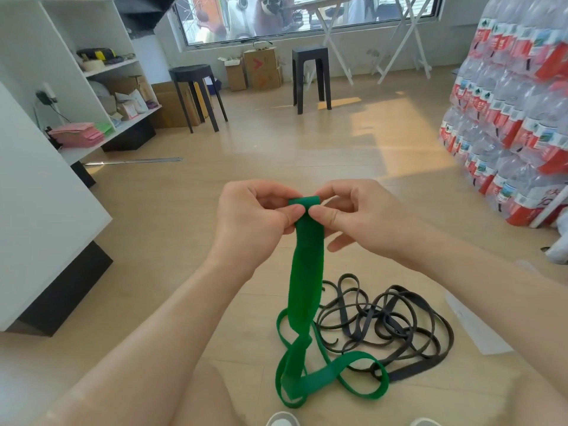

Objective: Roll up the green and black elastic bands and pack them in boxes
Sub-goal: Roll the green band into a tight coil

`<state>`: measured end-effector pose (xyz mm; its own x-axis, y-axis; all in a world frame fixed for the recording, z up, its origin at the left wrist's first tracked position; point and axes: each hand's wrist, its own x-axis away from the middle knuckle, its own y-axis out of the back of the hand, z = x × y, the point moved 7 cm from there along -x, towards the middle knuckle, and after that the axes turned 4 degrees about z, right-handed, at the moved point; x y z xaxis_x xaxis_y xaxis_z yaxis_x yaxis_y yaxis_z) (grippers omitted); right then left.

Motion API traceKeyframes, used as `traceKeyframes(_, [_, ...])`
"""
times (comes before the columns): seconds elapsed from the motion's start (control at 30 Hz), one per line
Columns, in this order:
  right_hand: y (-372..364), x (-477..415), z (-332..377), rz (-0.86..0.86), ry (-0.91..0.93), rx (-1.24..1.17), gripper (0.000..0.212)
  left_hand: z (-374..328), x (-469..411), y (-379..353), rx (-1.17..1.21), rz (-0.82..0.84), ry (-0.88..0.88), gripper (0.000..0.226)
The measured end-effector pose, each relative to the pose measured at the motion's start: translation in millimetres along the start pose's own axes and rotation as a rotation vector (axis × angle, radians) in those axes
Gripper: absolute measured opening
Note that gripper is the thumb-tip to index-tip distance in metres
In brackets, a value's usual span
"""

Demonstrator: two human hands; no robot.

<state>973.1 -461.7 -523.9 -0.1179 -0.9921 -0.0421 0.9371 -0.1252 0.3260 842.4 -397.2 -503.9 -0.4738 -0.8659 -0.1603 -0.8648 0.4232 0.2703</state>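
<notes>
Light wood-plank floor point(184, 241): flat green elastic band point(310, 381) loops lying straight below the grip, tangled black elastic band point(408, 368) touching them below-right, white paper sheet point(479, 330) further right.

Storeroom: stacked bottled-water packs point(507, 112), cardboard boxes point(261, 69), cluttered shelves point(120, 87).

Wide bare floor point(190, 229) ahead and left, free passage. Low centre taken by hanging green band point(307, 272), looped on floor. Black band tangle point(412, 372) sprawled just right, touching it. White cabinet point(46, 210) close left. Stacked bottle packs point(507, 133) right. Stools point(190, 72) well back.
</notes>
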Motion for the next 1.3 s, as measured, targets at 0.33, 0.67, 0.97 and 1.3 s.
traceKeyframes(0.33, [-3, -5, -11, -0.036, -0.056, -0.332, 0.018, -5, 2, 4, -0.076, -0.035, -0.073, 0.029])
traceKeyframes(0.67, [7, -1, -4, 0.152, -0.026, -0.057, 0.018, -17, 14, -19, -0.402, 0.315, -0.195, 0.051])
traceKeyframes(0.97, [-4, 5, -6, 0.314, -0.100, 0.063, 0.017, -10, 16, -26, -0.585, 0.453, -0.131, 0.044])
traceKeyframes(1.3, [-1, -2, -8, 0.156, -0.059, -0.039, 0.012, -8, 10, -13, -0.396, 0.307, -0.141, 0.042])
